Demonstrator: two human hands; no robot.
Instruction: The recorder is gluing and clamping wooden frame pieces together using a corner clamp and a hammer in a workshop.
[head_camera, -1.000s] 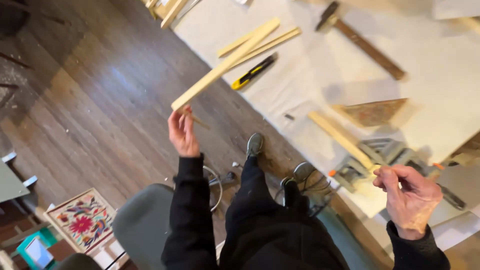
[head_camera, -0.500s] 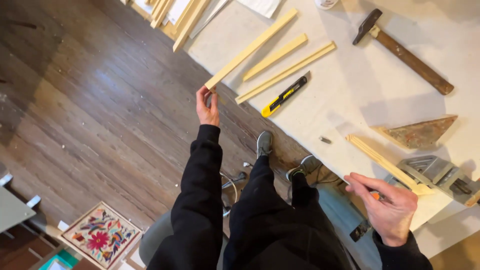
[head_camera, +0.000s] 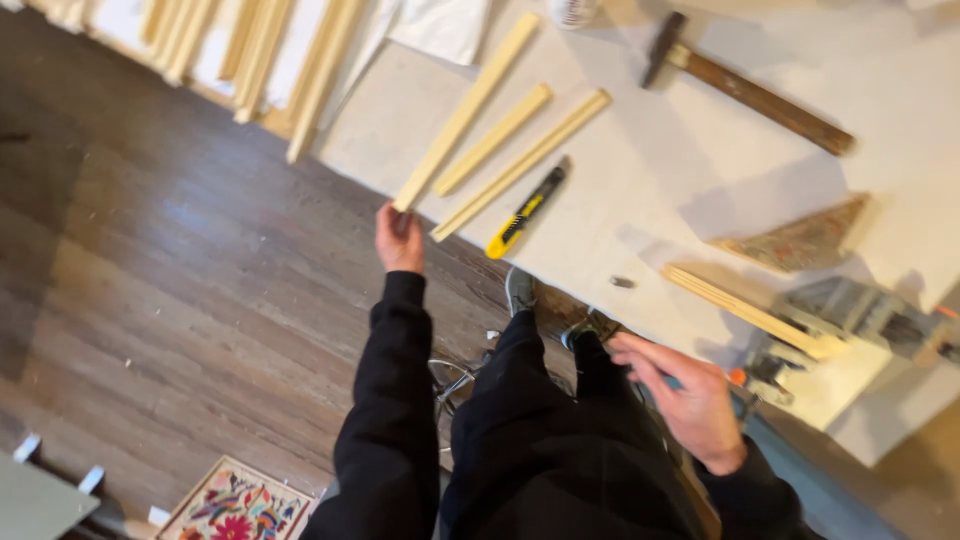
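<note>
My left hand (head_camera: 399, 240) pinches the near end of a long pale wooden strip (head_camera: 470, 105), which lies slanted on the white-covered table (head_camera: 640, 180) and overhangs its edge. Two shorter wooden strips (head_camera: 497, 138) (head_camera: 527, 163) lie beside it, and past them a yellow utility knife (head_camera: 526, 211). My right hand (head_camera: 685, 400) hovers low at the table's near edge, blurred, over something blue and orange; whether it grips anything is unclear. In front of it another wooden strip (head_camera: 745, 310) sits in a grey metal clamp (head_camera: 865, 312).
A wooden-handled hammer (head_camera: 755, 92) lies at the far side, and a triangular wood piece (head_camera: 800, 240) to the right. More strips (head_camera: 250, 50) are stacked at top left. My legs, a dark plank floor (head_camera: 180, 300) and a colourful patterned square (head_camera: 235, 505) are below.
The view has tilted so the table fills more of the frame. My left hand still keeps the strip's end. My right hand moved left, away from the clamped strip.
</note>
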